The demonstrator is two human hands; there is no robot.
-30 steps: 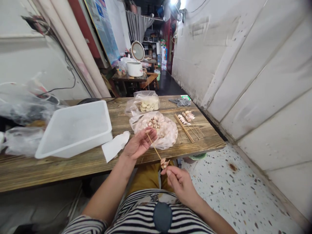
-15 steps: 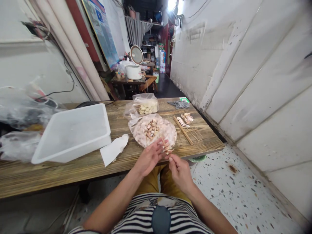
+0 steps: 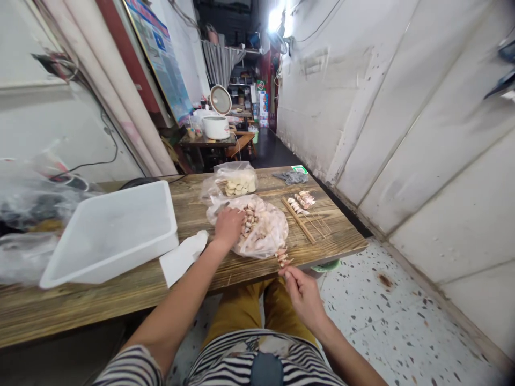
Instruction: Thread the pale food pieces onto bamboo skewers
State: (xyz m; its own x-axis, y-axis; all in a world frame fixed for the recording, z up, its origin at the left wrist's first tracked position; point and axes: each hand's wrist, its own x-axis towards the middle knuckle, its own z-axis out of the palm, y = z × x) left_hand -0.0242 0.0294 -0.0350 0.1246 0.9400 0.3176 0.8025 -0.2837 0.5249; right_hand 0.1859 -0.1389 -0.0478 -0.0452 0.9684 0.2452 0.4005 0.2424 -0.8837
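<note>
My left hand (image 3: 229, 227) reaches into the left side of a clear plastic bag (image 3: 270, 241) heaped with garlic cloves (image 3: 251, 216). Its back faces me, and its fingertips are hidden against the cloves. My right hand (image 3: 302, 291) is pinched on the lower end of a skewer of garlic cloves (image 3: 283, 258), held just over the table's near edge. Right of the bag lie several finished-looking garlic skewers (image 3: 298, 205), their sticks pointing toward me. Alongside them rests a bundle of bare wooden sticks (image 3: 299, 220).
A white plastic tub (image 3: 112, 230) and a white paper towel (image 3: 184, 258) are on the left of the wooden table (image 3: 341, 244). Behind the garlic sits a bag of pale slices (image 3: 237, 183). A grey crumpled glove-like plastic (image 3: 291, 177) lies at the far right.
My left hand has left the skewer and moved left and forward into the bag of garlic. My right hand keeps the skewer near the table edge. The view has shifted slightly.
</note>
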